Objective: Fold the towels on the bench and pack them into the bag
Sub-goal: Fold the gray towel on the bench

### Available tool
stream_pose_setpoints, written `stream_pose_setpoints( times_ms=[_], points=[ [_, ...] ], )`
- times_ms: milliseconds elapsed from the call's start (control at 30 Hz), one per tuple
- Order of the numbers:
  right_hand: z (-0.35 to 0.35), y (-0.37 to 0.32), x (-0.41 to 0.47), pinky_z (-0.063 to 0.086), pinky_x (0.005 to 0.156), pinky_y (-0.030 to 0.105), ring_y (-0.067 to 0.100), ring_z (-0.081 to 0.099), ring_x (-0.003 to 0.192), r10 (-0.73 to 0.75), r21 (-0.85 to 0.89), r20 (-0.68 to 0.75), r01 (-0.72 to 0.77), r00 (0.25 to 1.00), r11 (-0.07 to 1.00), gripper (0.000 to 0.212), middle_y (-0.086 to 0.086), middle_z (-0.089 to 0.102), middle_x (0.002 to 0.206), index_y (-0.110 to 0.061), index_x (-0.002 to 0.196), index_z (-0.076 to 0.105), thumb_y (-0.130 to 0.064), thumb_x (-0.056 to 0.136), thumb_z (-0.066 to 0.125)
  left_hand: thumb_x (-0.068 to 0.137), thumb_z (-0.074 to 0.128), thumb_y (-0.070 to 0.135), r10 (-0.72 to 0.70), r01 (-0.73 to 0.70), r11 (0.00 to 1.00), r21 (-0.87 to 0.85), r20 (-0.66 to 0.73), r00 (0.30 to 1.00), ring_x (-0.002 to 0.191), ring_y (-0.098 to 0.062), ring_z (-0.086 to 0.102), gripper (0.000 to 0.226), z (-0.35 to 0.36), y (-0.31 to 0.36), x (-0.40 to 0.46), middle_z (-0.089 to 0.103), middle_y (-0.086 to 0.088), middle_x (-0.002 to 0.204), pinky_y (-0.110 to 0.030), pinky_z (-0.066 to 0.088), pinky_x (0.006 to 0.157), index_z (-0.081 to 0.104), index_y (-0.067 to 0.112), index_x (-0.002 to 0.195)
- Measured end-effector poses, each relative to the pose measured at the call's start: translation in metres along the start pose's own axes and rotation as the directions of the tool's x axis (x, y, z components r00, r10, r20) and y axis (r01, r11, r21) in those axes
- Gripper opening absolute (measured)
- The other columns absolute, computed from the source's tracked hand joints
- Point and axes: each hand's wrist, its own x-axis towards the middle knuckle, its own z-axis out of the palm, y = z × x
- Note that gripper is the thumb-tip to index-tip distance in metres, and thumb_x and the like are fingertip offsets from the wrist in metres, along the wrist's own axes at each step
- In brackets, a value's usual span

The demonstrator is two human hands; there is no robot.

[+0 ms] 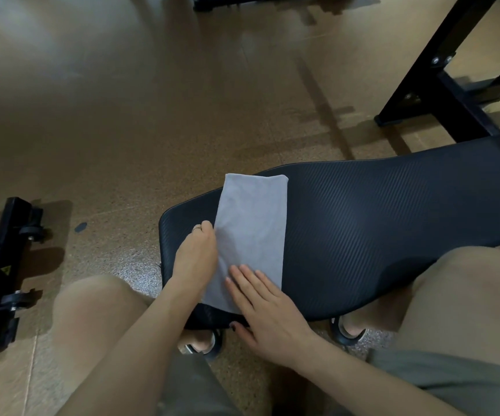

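Bare knees frame the view. Between them, the right hand lies flat, fingers straight, pressing the near end of a folded grey towel on the black padded counter. At the towel's left edge, the left hand pinches the cloth.

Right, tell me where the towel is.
In the head view the towel lies folded across the left end of the bench. The left hand holds its left edge, and the right hand rests flat on its near end.
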Motion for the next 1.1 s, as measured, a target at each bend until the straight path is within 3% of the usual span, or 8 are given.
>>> stream_pose_setpoints(
  times_ms=[133,267,467,567,667,733,800,1100],
  points=[
    [-0.001,0.016,-0.009,0.010,0.127,0.044,0.024,-0.001,0.158,0.010,-0.008,0.038,-0.010,0.999,1.000,0.084,0.010,0.003,0.171,-0.011,0.164,0.010,-0.057,0.100,0.040,0.095,0.057,-0.001,-0.148,0.153,0.965,-0.212,0.039,0.988,0.070,-0.021,0.064,0.010,0.000,-0.001,-0.002,0.060,-0.010,0.090,-0.025,0.038,0.051,0.053,0.008,0.097],
    [-0.006,0.028,-0.011,0.005,0.127,0.041,0.021,-0.001,0.158,-0.029,0.028,0.062,0.027,0.998,0.999,0.087,0.007,0.002,0.171,-0.015,0.164,0.007,-0.059,0.098,0.042,0.103,0.042,0.007,-0.284,0.276,0.830,-0.485,0.058,0.957,0.065,-0.030,0.060,0.005,-0.010,0.001,-0.008,0.056,-0.011,0.102,-0.034,0.032,0.048,0.041,0.009,0.108],
    [-0.015,0.050,-0.018,0.024,0.125,0.044,0.023,0.024,0.155,-0.035,0.000,0.022,0.035,0.999,0.999,0.076,0.006,0.030,0.165,-0.016,0.157,0.035,-0.059,0.096,0.048,0.101,0.040,0.036,0.000,0.026,0.953,-0.303,0.086,0.996,0.080,-0.025,0.065,0.030,-0.020,-0.003,-0.057,0.049,-0.006,0.109,-0.031,0.048,0.053,0.034,0.013,0.120],
    [-0.022,0.054,-0.013,0.043,0.115,0.045,0.028,0.045,0.142,-0.122,-0.077,-0.003,0.121,0.993,0.990,0.070,0.007,0.050,0.150,-0.014,0.144,0.052,-0.059,0.091,0.060,0.098,0.034,0.015,0.143,-0.103,0.973,-0.207,0.185,0.972,0.102,-0.036,0.056,0.017,-0.018,-0.002,-0.074,0.040,-0.014,0.121,-0.036,0.056,0.069,0.050,0.010,0.100],
    [-0.030,0.051,-0.008,0.050,0.103,0.044,0.030,0.049,0.131,-0.209,-0.131,0.007,0.208,0.978,0.969,0.060,0.008,0.053,0.139,-0.013,0.136,0.052,-0.054,0.092,0.060,0.100,0.044,0.011,-0.056,0.120,0.950,-0.289,0.218,0.974,0.083,-0.033,0.058,0.026,-0.024,0.001,-0.074,0.046,-0.016,0.108,-0.039,0.050,0.066,0.045,0.005,0.126],
    [-0.034,0.050,-0.006,0.051,0.099,0.044,0.029,0.049,0.129,-0.214,-0.130,0.012,0.214,0.977,0.968,0.055,0.008,0.052,0.138,-0.013,0.135,0.051,-0.049,0.094,0.059,0.101,0.045,0.014,-0.088,0.131,0.965,-0.226,0.191,0.978,0.085,-0.033,0.066,0.034,-0.023,0.006,-0.073,0.054,-0.018,0.120,-0.033,0.043,0.059,0.037,0.010,0.135],
    [-0.037,0.049,-0.006,0.051,0.097,0.043,0.028,0.049,0.128,-0.198,-0.094,0.019,0.199,0.980,0.976,0.053,0.007,0.051,0.138,-0.014,0.135,0.050,-0.045,0.093,0.059,0.101,0.046,0.013,-0.074,0.101,0.986,-0.132,0.193,0.978,0.089,-0.030,0.069,0.036,-0.023,0.012,-0.076,0.050,-0.019,0.131,-0.030,0.037,0.056,0.032,0.016,0.134],
    [-0.046,0.053,-0.011,0.045,0.111,0.042,0.030,0.043,0.136,-0.345,-0.073,0.139,0.357,0.928,0.931,0.063,0.013,0.045,0.146,-0.011,0.141,0.041,-0.010,0.084,0.068,0.098,0.046,0.009,-0.059,0.134,0.928,-0.347,0.219,0.974,0.055,-0.021,0.040,0.030,-0.023,-0.003,-0.076,0.042,-0.010,0.108,-0.035,0.039,0.057,0.038,0.023,0.123]
  ],
)
